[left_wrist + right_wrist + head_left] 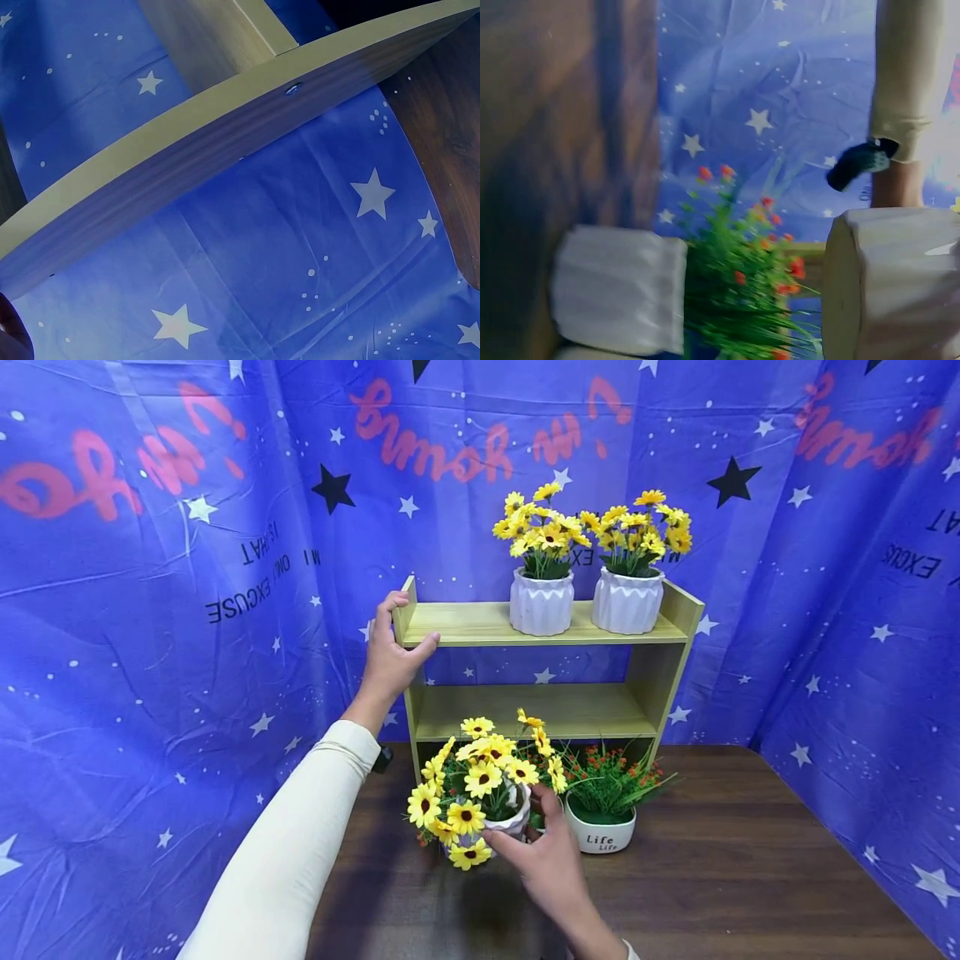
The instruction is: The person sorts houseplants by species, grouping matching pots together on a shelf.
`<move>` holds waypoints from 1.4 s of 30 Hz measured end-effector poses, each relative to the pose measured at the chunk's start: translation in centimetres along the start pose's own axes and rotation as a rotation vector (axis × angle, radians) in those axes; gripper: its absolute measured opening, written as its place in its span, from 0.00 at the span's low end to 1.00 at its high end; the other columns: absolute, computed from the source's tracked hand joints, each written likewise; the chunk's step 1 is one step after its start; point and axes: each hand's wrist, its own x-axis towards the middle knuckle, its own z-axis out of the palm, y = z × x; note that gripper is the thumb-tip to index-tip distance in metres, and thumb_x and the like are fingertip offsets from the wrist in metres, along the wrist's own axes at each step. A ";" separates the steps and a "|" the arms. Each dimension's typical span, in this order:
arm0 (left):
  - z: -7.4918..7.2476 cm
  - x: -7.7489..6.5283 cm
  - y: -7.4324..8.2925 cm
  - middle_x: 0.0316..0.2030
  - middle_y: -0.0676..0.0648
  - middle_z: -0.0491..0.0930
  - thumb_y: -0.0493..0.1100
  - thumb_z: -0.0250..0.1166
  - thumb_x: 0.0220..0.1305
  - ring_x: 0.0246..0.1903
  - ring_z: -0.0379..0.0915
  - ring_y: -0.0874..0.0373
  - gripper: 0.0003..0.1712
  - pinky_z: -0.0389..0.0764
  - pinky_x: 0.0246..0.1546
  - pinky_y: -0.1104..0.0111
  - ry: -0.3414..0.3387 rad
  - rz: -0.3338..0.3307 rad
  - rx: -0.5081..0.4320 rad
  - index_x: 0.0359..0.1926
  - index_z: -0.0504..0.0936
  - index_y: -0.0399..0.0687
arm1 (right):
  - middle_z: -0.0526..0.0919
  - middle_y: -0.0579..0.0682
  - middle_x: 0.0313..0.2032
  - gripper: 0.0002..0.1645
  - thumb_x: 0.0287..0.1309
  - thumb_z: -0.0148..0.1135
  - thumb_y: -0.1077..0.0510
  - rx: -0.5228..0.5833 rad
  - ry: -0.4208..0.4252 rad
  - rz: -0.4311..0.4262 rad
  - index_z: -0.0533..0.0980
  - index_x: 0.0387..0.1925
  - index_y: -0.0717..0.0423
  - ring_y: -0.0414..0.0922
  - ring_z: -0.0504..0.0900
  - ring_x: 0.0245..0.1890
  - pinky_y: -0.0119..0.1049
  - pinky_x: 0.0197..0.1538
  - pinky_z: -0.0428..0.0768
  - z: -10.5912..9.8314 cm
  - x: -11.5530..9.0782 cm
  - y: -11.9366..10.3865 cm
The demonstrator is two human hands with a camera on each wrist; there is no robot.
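In the head view, my left hand grips the upper left side panel of a light wooden shelf, thumb across its front edge. A fingertip shows at the lower left of the left wrist view, beside the side panel. My right hand holds a white pot of yellow flowers by its side, thumb and fingers around it, in front of the shelf. From the right wrist view, the held pot is raised above the table. The flowers hide part of the shelf's bottom.
Two white pots of yellow flowers stand on the top board. A white oval pot with red-flowered greenery sits on the brown table; more red flowers show behind the held pot. Blue starred curtain surrounds the table.
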 end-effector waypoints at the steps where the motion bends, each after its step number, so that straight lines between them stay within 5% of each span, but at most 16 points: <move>1: 0.0 0.0 0.0 0.67 0.46 0.66 0.40 0.74 0.53 0.60 0.60 0.48 0.36 0.62 0.60 0.55 0.001 0.003 0.003 0.59 0.65 0.45 | 0.77 0.60 0.52 0.45 0.40 0.82 0.54 0.002 -0.007 -0.013 0.69 0.58 0.61 0.52 0.77 0.51 0.39 0.49 0.81 -0.2 0.4 -0.4; 13: -0.2 0.0 0.3 0.67 0.49 0.66 0.40 0.74 0.53 0.60 0.61 0.47 0.36 0.62 0.60 0.54 0.003 -0.012 0.015 0.59 0.65 0.45 | 0.80 0.51 0.50 0.38 0.43 0.81 0.44 -0.120 0.007 -0.297 0.71 0.53 0.50 0.47 0.80 0.47 0.41 0.36 0.83 -1.6 6.1 -6.1; 22: -0.2 0.0 -0.7 0.66 0.37 0.67 0.34 0.72 0.52 0.63 0.60 0.43 0.34 0.59 0.63 0.53 0.022 0.179 -0.060 0.58 0.66 0.37 | 0.77 0.52 0.54 0.47 0.44 0.80 0.43 -0.107 0.022 -0.420 0.69 0.63 0.53 0.48 0.77 0.53 0.38 0.42 0.83 -0.8 10.6 -10.1; 25: -0.2 0.0 -0.5 0.65 0.38 0.68 0.31 0.69 0.52 0.64 0.61 0.48 0.36 0.59 0.66 0.57 0.005 0.133 -0.077 0.62 0.65 0.36 | 0.78 0.52 0.54 0.48 0.43 0.79 0.40 -0.146 0.037 -0.456 0.69 0.63 0.51 0.48 0.78 0.53 0.41 0.42 0.82 -0.6 11.9 -11.6; 28: -0.2 0.0 0.2 0.59 0.40 0.74 0.28 0.64 0.52 0.58 0.67 0.54 0.35 0.64 0.63 0.64 -0.015 -0.084 -0.053 0.63 0.66 0.36 | 0.79 0.53 0.56 0.48 0.43 0.79 0.41 -0.162 0.045 -0.465 0.69 0.64 0.52 0.49 0.78 0.55 0.43 0.44 0.81 -0.4 12.9 -12.8; 31: -0.1 -0.1 0.6 0.53 0.38 0.75 0.32 0.65 0.53 0.53 0.68 0.52 0.33 0.68 0.59 0.62 -0.044 -0.199 -0.011 0.62 0.68 0.33 | 0.79 0.54 0.55 0.48 0.44 0.79 0.42 -0.158 0.047 -0.447 0.69 0.64 0.54 0.50 0.79 0.54 0.43 0.45 0.81 -0.2 14.0 -13.8; 36: 0.0 -0.1 0.6 0.56 0.36 0.69 0.44 0.72 0.52 0.57 0.63 0.48 0.39 0.66 0.60 0.56 -0.044 -0.174 0.013 0.63 0.67 0.37 | 0.80 0.53 0.53 0.46 0.44 0.79 0.42 -0.150 0.041 -0.404 0.70 0.61 0.54 0.47 0.79 0.51 0.41 0.43 0.80 0.6 15.7 -14.5; 42: -0.2 -0.3 0.4 0.63 0.37 0.65 0.42 0.72 0.53 0.61 0.62 0.48 0.41 0.67 0.60 0.55 -0.029 -0.098 -0.030 0.66 0.64 0.41 | 0.81 0.51 0.51 0.44 0.45 0.77 0.39 -0.196 0.039 -0.342 0.70 0.59 0.55 0.44 0.78 0.46 0.38 0.43 0.78 1.4 16.8 -14.3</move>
